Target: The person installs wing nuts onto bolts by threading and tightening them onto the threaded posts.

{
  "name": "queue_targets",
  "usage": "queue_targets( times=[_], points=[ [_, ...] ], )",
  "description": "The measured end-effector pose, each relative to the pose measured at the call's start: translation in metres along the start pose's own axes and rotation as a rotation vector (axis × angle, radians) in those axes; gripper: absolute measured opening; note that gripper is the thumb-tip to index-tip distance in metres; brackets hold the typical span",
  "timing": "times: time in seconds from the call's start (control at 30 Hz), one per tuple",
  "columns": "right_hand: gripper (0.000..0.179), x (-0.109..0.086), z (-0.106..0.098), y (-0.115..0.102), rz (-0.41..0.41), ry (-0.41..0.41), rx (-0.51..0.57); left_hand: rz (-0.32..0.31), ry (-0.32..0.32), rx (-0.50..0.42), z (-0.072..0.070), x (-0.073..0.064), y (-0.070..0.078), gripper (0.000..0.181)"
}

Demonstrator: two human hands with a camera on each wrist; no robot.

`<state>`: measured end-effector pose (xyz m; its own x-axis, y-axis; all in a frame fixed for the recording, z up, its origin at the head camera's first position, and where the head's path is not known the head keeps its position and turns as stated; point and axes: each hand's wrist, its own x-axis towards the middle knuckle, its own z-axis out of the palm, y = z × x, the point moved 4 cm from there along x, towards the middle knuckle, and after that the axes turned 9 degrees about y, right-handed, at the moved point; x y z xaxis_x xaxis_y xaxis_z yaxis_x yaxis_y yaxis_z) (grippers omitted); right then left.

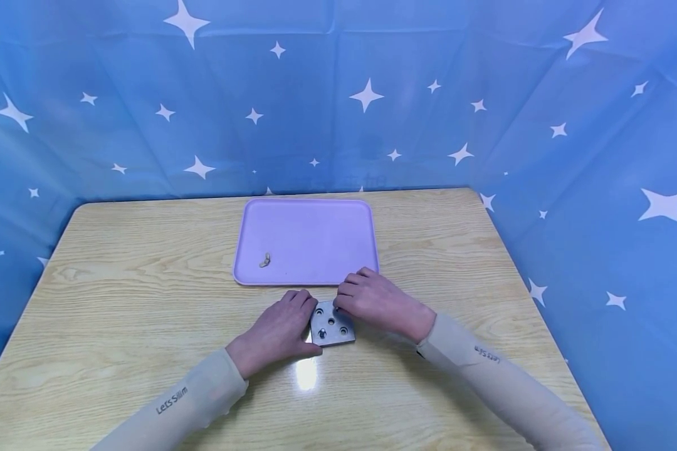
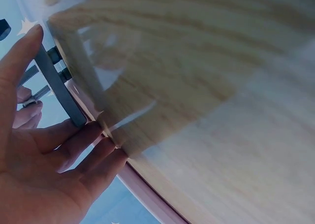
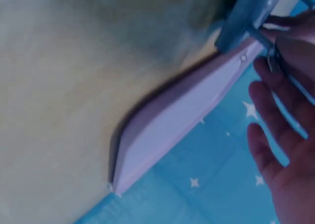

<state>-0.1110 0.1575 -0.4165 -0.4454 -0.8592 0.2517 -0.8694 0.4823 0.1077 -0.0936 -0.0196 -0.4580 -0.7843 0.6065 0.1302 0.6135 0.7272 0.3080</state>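
Observation:
A grey metal plate with several round holes lies between both hands, a little in front of the tray. My left hand grips it along its left side, thumb at one edge and fingertips at the opposite one. From the plate's face rise threaded bolts, and black round pieces show on its underside. At the upper right corner, my right hand pinches a small shiny nut at the end of one bolt, between thumb and index finger. Another bolt stands near the lower left corner.
Behind the hands, a purple tray lies on the wood-grain table. A small brass-coloured winged piece rests at the tray's left front. Blue curtains with white stars border the table's back and sides.

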Motion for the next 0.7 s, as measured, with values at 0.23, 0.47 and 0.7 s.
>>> queue_targets(
  times=[0.23, 0.47, 0.7],
  points=[
    [0.008, 0.0, 0.006, -0.007, 0.172, 0.107, 0.078, 0.003, 0.006, -0.001, 0.0, 0.0, 0.001, 0.077],
    [0.02, -0.002, 0.006, -0.008, 0.243, 0.1, 0.115, 0.017, 0.029, 0.011, 0.001, 0.0, 0.001, 0.076],
    [0.032, -0.005, -0.01, 0.0, 0.034, -0.031, 0.09, 0.013, 0.027, 0.005, 0.001, 0.0, 0.002, 0.076]
  ],
)
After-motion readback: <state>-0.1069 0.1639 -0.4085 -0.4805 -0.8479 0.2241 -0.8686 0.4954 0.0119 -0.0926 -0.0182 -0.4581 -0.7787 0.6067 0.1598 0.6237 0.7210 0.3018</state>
